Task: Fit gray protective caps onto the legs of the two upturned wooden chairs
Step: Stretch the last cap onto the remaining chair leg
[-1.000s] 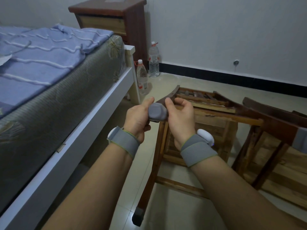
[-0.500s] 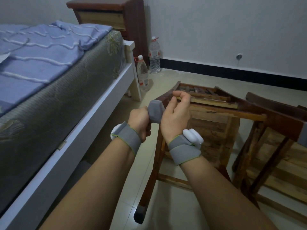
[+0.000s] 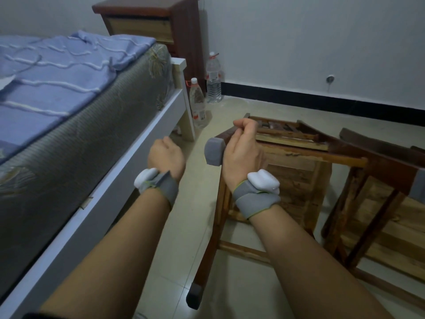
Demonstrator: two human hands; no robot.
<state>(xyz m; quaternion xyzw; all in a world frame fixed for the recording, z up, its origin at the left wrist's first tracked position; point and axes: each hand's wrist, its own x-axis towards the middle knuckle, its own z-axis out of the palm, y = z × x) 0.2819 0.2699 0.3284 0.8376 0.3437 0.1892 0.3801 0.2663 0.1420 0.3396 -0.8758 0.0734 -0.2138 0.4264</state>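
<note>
Cap [image 3: 215, 151] sits just left of right hand [image 3: 243, 153] gripping the chair leg [image 3: 226, 135]; left hand [image 3: 166, 157] clenched, apart

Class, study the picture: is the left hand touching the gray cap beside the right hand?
No, the left hand is clear of the gray cap, with bare floor between them; only the right hand grips the chair beside it.

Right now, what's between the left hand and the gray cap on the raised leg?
Nothing: in the head view only floor tile shows between the left hand and the gray cap. The right hand grips the chair on the cap's far side.
</note>
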